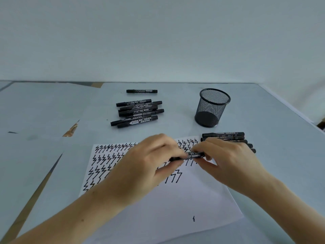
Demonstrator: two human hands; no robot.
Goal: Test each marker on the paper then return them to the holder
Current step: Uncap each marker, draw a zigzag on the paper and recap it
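Pinching slim black marker (189, 155) lengthwise left-right over scribbled white paper (167, 205), left hand (149, 161) and right hand (226, 155) gripped opposite ends

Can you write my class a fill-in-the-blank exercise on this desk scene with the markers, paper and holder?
1. The left hand and the right hand both hold one black ____ above the paper.
2. The mesh holder stands upright and has ____ markers in it.
3. The single marker lies ____ from the person than the far pile of markers.
4. The zigzag marks on the paper are ____ in colour.

Missing words: marker; no; farther; black
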